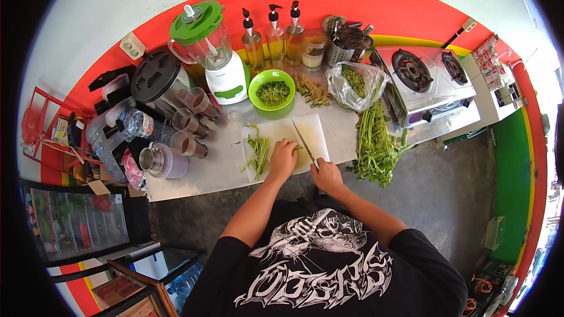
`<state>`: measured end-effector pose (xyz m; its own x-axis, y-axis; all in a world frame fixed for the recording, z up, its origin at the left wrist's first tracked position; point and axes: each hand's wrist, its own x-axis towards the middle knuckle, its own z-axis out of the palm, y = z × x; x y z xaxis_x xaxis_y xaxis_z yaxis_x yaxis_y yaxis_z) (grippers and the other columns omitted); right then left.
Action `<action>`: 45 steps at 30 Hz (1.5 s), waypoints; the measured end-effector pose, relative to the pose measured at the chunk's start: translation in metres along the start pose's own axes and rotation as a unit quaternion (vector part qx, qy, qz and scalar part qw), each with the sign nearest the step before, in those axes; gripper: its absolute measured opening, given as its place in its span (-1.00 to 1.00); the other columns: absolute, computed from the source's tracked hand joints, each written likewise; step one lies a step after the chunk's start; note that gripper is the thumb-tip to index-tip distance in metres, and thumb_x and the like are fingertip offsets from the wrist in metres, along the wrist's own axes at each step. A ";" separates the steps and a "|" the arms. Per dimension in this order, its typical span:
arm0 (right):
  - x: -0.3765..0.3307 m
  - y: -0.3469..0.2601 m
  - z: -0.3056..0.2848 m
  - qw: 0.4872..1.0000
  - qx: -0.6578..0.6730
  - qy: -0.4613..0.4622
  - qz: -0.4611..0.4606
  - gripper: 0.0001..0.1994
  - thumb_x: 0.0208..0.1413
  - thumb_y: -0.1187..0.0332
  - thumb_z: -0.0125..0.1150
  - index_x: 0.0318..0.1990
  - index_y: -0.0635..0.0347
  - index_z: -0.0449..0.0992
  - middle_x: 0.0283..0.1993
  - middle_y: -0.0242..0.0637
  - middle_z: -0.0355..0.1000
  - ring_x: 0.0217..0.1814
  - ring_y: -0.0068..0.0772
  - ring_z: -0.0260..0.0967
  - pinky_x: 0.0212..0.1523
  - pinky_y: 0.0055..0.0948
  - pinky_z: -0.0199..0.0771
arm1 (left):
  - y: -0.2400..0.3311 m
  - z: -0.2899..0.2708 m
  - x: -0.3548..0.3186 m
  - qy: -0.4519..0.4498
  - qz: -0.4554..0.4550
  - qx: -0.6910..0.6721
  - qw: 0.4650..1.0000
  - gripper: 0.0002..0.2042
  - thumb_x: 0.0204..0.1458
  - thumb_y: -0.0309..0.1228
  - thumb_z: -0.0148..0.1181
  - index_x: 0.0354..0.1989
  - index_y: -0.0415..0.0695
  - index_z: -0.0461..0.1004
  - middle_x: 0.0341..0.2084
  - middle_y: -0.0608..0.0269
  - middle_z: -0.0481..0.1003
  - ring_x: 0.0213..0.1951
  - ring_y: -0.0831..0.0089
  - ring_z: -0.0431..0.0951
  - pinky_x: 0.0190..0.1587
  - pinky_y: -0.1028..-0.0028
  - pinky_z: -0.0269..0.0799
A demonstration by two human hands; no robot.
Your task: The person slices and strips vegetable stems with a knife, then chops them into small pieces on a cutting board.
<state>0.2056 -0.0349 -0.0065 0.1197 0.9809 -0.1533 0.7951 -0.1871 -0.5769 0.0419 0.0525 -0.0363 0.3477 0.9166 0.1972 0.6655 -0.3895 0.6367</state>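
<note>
My right hand point(327, 176) is closed around the handle of a kitchen knife point(303, 139), its blade angled up and left over a white cutting board point(316, 129). Just left of the blade, the fingers of my left hand point(284, 157) press together on green stems point(298, 147), whose ends poke out toward the knife. More cut green stalks point(257, 151) lie loose on the board's left side. Behind the board stands a lime-green bowl point(258, 103) with chopped greens point(273, 93) in it. A leafy green bunch point(376, 147) hangs over the counter's front edge, right of my right hand.
A clear plastic bag point(367, 97) of greens and a pile of roots point(313, 89) lie behind the board. A blender point(226, 79), pump bottles point(275, 40) and a utensil holder point(341, 56) line the wall. Brown cups point(189, 144) stand left; a gas stove point(432, 82) sits right.
</note>
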 end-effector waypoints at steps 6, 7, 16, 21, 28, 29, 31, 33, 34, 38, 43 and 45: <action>0.008 -0.006 0.009 0.994 -0.096 -0.048 -0.007 -0.73 0.27 0.23 0.06 -0.19 0.33 0.38 -0.42 0.17 0.53 -0.33 0.25 0.54 -0.26 0.11 0.55 | -0.003 0.019 0.005 0.004 -0.011 0.014 1.000 -0.87 0.04 -0.51 0.20 -0.25 -0.11 0.60 -0.30 0.22 0.52 -0.15 0.15 0.50 -0.10 0.24 0.48; 0.008 -0.009 0.008 0.987 -0.145 -0.059 -0.023 -0.74 0.28 0.23 0.05 -0.20 0.30 0.36 -0.42 0.12 0.54 -0.35 0.18 0.57 -0.30 0.06 0.58 | -0.002 0.019 0.005 -0.001 -0.016 0.029 0.999 -0.88 0.05 -0.50 0.18 -0.26 -0.10 0.60 -0.31 0.23 0.52 -0.16 0.16 0.51 -0.11 0.24 0.50; 0.017 -0.017 0.032 0.975 -0.213 -0.055 -0.006 -0.85 0.22 0.37 0.02 -0.18 0.27 0.34 -0.48 -0.09 0.56 -0.42 -0.07 0.62 -0.45 -0.18 0.62 | 0.010 0.017 0.004 0.000 0.005 0.073 0.997 -0.82 -0.03 -0.57 0.11 -0.28 -0.09 0.60 -0.33 0.21 0.50 -0.20 0.13 0.51 -0.18 0.20 0.51; 0.022 -0.024 0.025 0.974 -0.221 -0.054 -0.016 -0.85 0.19 0.40 0.01 -0.16 0.27 0.34 -0.47 -0.06 0.57 -0.41 -0.08 0.62 -0.45 -0.17 0.63 | 0.008 0.019 0.005 -0.001 -0.024 0.074 0.997 -0.82 -0.03 -0.57 0.13 -0.27 -0.11 0.59 -0.29 0.22 0.50 -0.16 0.14 0.50 -0.16 0.21 0.51; 0.033 -0.019 0.027 0.972 -0.217 -0.086 -0.005 -0.79 0.21 0.39 0.03 -0.06 0.29 0.32 -0.41 -0.03 0.58 -0.33 -0.07 0.64 -0.36 -0.15 0.64 | 0.004 0.028 -0.009 0.118 0.026 -0.056 0.991 -0.89 0.03 -0.61 0.17 -0.28 -0.18 0.52 -0.28 0.12 0.47 -0.17 0.03 0.43 -0.11 0.18 0.40; 0.034 -0.021 0.024 0.972 -0.218 -0.088 -0.007 -0.79 0.21 0.39 0.03 -0.06 0.29 0.32 -0.41 -0.03 0.58 -0.33 -0.07 0.64 -0.36 -0.15 0.64 | 0.002 0.029 -0.009 0.119 0.023 -0.055 0.991 -0.89 0.03 -0.61 0.17 -0.28 -0.18 0.52 -0.28 0.12 0.47 -0.17 0.03 0.43 -0.11 0.18 0.40; 0.036 -0.026 0.020 0.971 -0.216 -0.098 -0.004 -0.76 0.21 0.39 0.04 -0.04 0.30 0.30 -0.39 -0.03 0.59 -0.31 -0.06 0.64 -0.34 -0.15 0.64 | -0.002 0.031 -0.009 0.117 0.033 -0.041 0.992 -0.89 0.03 -0.59 0.19 -0.26 -0.20 0.51 -0.26 0.11 0.48 -0.17 0.02 0.43 -0.11 0.18 0.39; 0.024 -0.034 0.021 0.969 -0.226 -0.099 0.001 -0.77 0.20 0.38 0.06 -0.06 0.28 0.29 -0.39 -0.03 0.59 -0.31 -0.05 0.64 -0.34 -0.15 0.64 | -0.007 0.033 -0.008 0.124 0.026 -0.040 0.991 -0.89 0.03 -0.60 0.18 -0.26 -0.20 0.51 -0.25 0.11 0.48 -0.17 0.02 0.43 -0.10 0.18 0.39; 0.020 -0.033 0.021 0.967 -0.235 -0.095 0.013 -0.78 0.19 0.38 0.07 -0.07 0.27 0.29 -0.39 -0.03 0.59 -0.30 -0.05 0.64 -0.34 -0.15 0.64 | -0.006 0.034 -0.005 0.126 0.025 -0.043 0.991 -0.89 0.03 -0.60 0.17 -0.26 -0.20 0.51 -0.24 0.11 0.48 -0.17 0.02 0.43 -0.09 0.18 0.39; 0.029 -0.028 0.027 0.965 -0.240 -0.102 0.012 -0.78 0.18 0.38 0.08 -0.09 0.27 0.28 -0.38 -0.03 0.59 -0.29 -0.02 0.64 -0.32 -0.16 0.65 | -0.006 0.032 -0.001 0.117 0.027 -0.048 0.992 -0.88 0.03 -0.62 0.16 -0.26 -0.21 0.51 -0.23 0.10 0.48 -0.16 0.01 0.43 -0.09 0.18 0.39; 0.038 -0.023 0.026 0.969 -0.228 -0.091 -0.028 -0.79 0.17 0.38 0.07 -0.12 0.28 0.30 -0.44 -0.07 0.59 -0.38 -0.07 0.64 -0.43 -0.19 0.64 | -0.011 0.032 -0.005 0.120 0.038 -0.055 0.991 -0.88 0.04 -0.60 0.13 -0.24 -0.26 0.52 -0.23 0.07 0.50 -0.16 0.01 0.45 -0.08 0.16 0.40; 0.028 -0.023 0.032 0.969 -0.232 -0.078 -0.025 -0.80 0.17 0.38 0.07 -0.12 0.27 0.30 -0.44 -0.07 0.59 -0.38 -0.07 0.64 -0.43 -0.18 0.64 | -0.013 0.033 -0.004 0.124 0.024 -0.063 0.990 -0.87 0.04 -0.60 0.12 -0.24 -0.26 0.53 -0.24 0.06 0.52 -0.15 0.00 0.47 -0.08 0.16 0.41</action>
<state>0.1719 -0.0051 -0.0231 0.0115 0.9615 -0.2746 0.9836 -0.0604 -0.1702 0.0539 0.0509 -0.0695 0.1941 0.8970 0.3972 0.5582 -0.4339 0.7071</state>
